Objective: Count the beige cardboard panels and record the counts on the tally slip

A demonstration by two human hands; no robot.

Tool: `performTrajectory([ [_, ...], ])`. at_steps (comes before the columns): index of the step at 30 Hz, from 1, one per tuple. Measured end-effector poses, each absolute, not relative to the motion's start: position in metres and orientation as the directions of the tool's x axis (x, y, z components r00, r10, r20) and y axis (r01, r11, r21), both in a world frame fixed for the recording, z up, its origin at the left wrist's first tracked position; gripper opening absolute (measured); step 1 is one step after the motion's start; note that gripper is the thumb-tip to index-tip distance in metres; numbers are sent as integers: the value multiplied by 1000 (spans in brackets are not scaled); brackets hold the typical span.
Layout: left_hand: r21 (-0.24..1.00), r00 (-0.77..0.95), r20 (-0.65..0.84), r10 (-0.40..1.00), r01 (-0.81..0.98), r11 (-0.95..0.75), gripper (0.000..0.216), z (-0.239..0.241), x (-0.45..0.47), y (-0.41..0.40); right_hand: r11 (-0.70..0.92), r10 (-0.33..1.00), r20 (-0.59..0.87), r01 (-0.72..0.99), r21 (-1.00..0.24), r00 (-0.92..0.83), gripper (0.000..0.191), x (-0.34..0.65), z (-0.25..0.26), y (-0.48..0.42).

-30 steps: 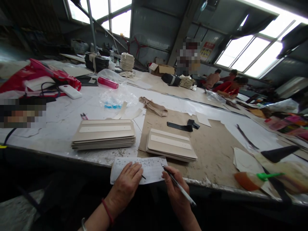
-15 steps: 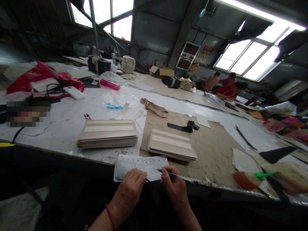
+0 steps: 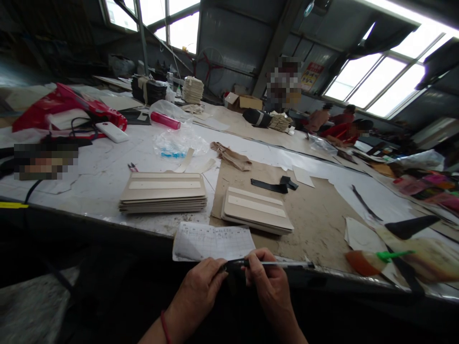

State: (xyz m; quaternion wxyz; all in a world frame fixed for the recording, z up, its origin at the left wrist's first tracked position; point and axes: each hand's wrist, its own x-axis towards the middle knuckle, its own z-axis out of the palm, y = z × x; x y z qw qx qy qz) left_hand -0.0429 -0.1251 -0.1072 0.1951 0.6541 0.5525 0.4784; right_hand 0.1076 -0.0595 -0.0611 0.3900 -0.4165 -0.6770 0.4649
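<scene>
In front of me, just past the table edge, my right hand (image 3: pixel 267 274) is closed around a pen (image 3: pixel 287 263) with a clear barrel, its dark end pointing left. My left hand (image 3: pixel 204 282) is pinched on a small black pen cap (image 3: pixel 231 263), which meets the front of the pen. Just beyond both hands, a sheet of paper (image 3: pixel 211 243) with a printed grid and handwriting lies at the table edge. Behind it sit two stacks of beige panels with pale strips, a left stack (image 3: pixel 163 193) and a right stack (image 3: pixel 258 210).
A black strap (image 3: pixel 270 185) and a brown cloth piece (image 3: pixel 233 156) lie behind the stacks. Clear plastic (image 3: pixel 182 141), a white phone-like object (image 3: pixel 112 132) and a red bag (image 3: pixel 46 110) are at left. An orange-brown brush-like thing (image 3: pixel 364 263) lies at right. Several people sit farther back.
My right hand has drawn the pen off the paper and levelled it toward my left hand. My left hand has come off the paper, and the cap now meets the pen.
</scene>
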Motion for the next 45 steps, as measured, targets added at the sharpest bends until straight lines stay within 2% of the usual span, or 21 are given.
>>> performTrajectory([
  [2,803,-68,373,925,524,-285,18,-105,-44,-128,223,924,141,203,-953,-354,32,108,-61,-60],
  [4,764,-66,366,928,591,-259,17,-105,-46,-128,219,934,130,242,-945,-334,32,107,-65,-55],
  [8,579,-22,456,890,767,-278,17,-107,-48,-125,230,939,116,339,-912,-322,29,105,-78,-36],
  [11,433,37,530,847,847,-308,24,-113,-48,-123,195,936,74,331,-923,-344,30,102,-83,-25],
  [14,385,70,539,840,866,-319,27,-117,-47,-122,173,933,56,306,-936,-355,31,102,-84,-26],
  [16,422,43,551,833,847,-323,25,-117,-46,-122,184,933,65,313,-932,-354,31,105,-81,-32],
  [18,510,-16,535,845,803,-308,20,-115,-46,-123,190,942,77,326,-926,-328,32,108,-76,-40],
  [22,696,-91,374,923,685,-215,14,-110,-44,-126,175,945,85,266,-948,-317,35,112,-60,-55],
  [26,801,-88,273,958,573,-175,16,-105,-43,-130,173,920,71,237,-956,-386,35,106,-52,-64],
  [31,830,-55,203,978,540,-142,17,-96,-42,-135,195,904,76,249,-949,-420,32,101,-58,-70],
  [35,814,-21,213,977,557,-166,17,-90,-40,-141,197,899,63,271,-942,-432,31,100,-64,-71],
  [38,796,-20,236,972,577,-181,18,-91,-36,-145,256,900,128,270,-928,-416,28,97,-65,-72],
  [42,832,-25,261,965,514,-211,20,-92,-30,-152,194,880,100,159,-968,-464,43,89,-68,-81],
  [45,821,-34,357,933,488,-297,20,-91,-29,-157,104,895,78,37,-994,-440,52,82,-75,-95],
])
